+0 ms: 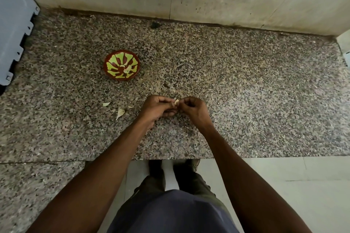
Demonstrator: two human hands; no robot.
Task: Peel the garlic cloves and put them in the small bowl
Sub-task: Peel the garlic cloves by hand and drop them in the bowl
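Above the speckled granite counter, the left hand and the right hand are meeting fingertip to fingertip, both with fingers curled in and pinching one garlic clove, a pale bit of which is showing between them. The small bowl, red with a yellow-green pattern, is sitting well apart to the left and farther back, with pale pieces lying inside. Loose garlic skins are lying on the counter just left of the left hand.
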